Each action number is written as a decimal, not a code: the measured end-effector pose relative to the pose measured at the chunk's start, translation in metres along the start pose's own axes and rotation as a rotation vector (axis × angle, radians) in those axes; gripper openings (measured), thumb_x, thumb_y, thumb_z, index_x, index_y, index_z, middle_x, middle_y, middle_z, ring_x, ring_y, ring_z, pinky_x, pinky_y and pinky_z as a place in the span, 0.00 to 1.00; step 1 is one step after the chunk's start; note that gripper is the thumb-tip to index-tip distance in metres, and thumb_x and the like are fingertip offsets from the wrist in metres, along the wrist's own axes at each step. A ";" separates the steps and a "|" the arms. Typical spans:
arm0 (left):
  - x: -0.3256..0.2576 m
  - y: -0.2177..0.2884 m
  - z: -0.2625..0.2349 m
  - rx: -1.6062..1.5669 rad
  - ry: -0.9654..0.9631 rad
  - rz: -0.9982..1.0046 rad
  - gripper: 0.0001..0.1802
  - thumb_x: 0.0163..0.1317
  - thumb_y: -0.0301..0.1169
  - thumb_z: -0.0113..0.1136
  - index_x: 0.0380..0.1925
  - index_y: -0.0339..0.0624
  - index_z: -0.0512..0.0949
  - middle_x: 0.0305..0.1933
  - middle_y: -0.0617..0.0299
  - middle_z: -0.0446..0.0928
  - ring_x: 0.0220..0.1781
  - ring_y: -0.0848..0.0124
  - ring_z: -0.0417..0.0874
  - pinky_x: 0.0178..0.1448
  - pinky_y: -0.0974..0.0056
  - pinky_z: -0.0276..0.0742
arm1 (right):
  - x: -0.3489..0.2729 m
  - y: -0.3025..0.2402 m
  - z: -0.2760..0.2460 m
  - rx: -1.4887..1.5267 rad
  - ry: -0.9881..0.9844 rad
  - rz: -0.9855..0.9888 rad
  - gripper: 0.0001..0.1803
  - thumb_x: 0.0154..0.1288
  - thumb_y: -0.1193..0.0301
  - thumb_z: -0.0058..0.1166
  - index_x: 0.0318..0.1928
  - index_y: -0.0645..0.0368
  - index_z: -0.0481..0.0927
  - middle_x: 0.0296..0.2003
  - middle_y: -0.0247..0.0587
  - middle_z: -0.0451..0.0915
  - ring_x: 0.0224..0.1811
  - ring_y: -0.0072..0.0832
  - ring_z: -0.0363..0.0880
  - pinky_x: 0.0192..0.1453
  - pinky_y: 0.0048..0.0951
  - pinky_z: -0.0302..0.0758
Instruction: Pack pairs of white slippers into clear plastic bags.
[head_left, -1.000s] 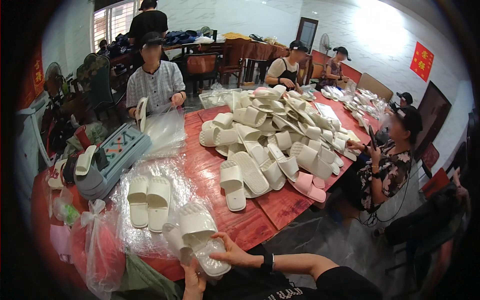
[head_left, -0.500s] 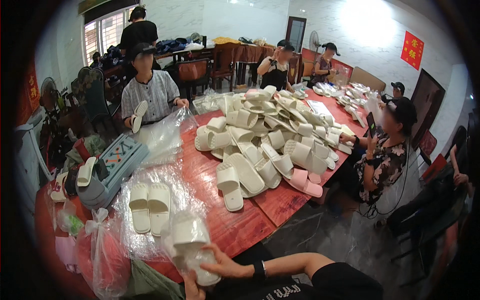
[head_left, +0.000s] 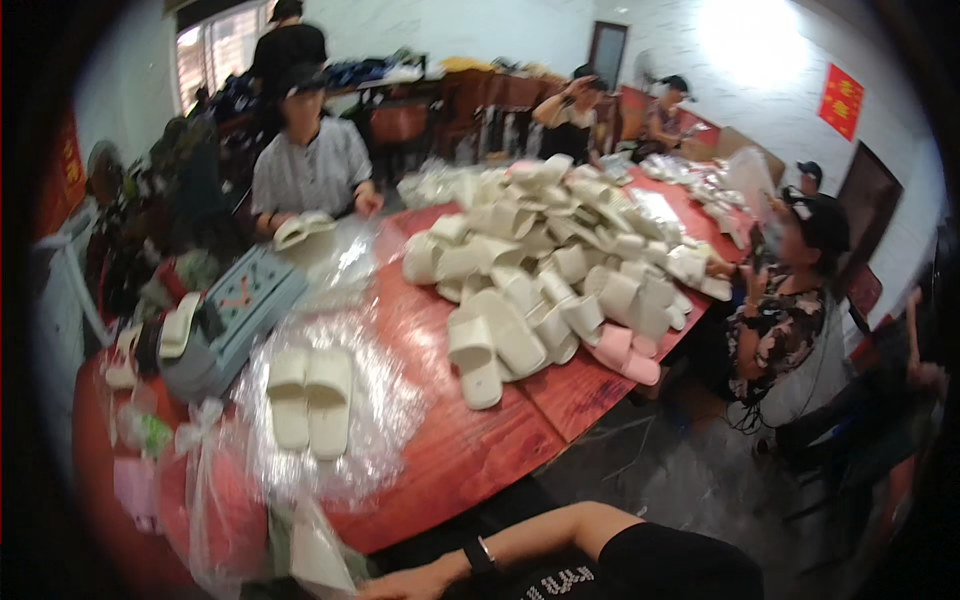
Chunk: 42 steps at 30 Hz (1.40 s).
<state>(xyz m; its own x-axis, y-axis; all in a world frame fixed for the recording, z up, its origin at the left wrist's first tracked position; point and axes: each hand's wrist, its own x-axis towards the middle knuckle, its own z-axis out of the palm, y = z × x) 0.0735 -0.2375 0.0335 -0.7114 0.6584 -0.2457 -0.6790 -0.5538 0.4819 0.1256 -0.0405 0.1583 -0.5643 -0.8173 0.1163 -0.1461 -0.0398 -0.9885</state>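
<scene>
Low at the bottom edge, my right hand (head_left: 408,582) reaches left, with a dark band on its wrist. Its fingers are blurred and cut off by the picture's edge, so their grip does not show. Just beyond the fingertips is a whitish slipper in a clear plastic bag (head_left: 322,552), tilted and partly out of view. My left hand is out of sight. Ahead, a pair of cream slippers (head_left: 310,400) lies side by side on a stack of clear plastic bags (head_left: 385,430).
A big heap of cream slippers (head_left: 540,270) covers the middle of the red table (head_left: 470,455), with pink slippers (head_left: 627,352) at its right edge. Left are a grey-blue crate (head_left: 250,300) and a knotted bag with red contents (head_left: 210,510). Several people work around the table.
The bagged slippers and my right hand have moved down and left toward the bottom edge. My left hand has left the picture. Across the table, a person has lowered the slippers they held up.
</scene>
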 end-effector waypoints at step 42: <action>0.029 0.024 -0.125 0.879 0.256 -0.341 0.26 0.63 0.36 0.45 0.59 0.36 0.60 0.54 0.51 0.69 0.53 0.61 0.72 0.55 0.62 0.68 | -0.082 -0.109 -0.087 0.344 0.418 0.042 0.46 0.64 0.68 0.48 0.67 0.44 0.26 0.56 0.52 0.65 0.46 0.32 0.74 0.48 0.31 0.74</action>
<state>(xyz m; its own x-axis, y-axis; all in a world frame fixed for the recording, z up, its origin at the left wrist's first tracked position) 0.0140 -0.2953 -0.0675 -0.5900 0.5250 -0.6134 -0.5523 0.2917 0.7809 0.1167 0.0808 0.2650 -0.8491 -0.5271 0.0358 0.1182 -0.2555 -0.9596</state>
